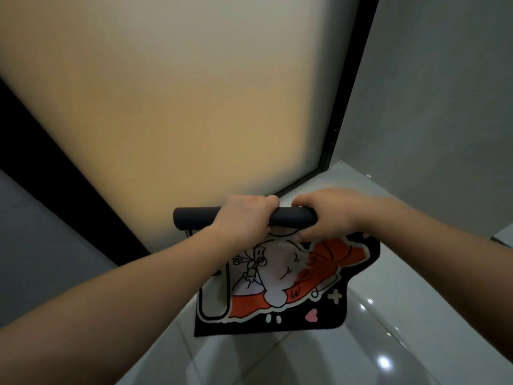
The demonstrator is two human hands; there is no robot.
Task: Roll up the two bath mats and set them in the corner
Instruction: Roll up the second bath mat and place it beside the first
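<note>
A bath mat (pixel 277 282) with a cartoon print in orange, white and black hangs in the air in front of me. Its top part is wound into a dark tube (pixel 194 218) that lies level. My left hand (pixel 244 215) is closed over the middle of the tube. My right hand (pixel 322 212) grips the tube's right end, thumb under it. The loose lower part of the mat dangles above the floor. A second mat is not in view.
A frosted glass door (pixel 172 107) with a black frame (pixel 349 87) fills the upper view. A grey wall (pixel 433 107) meets it at the right, forming a corner (pixel 340 165). Glossy pale floor tiles (pixel 388 329) lie below.
</note>
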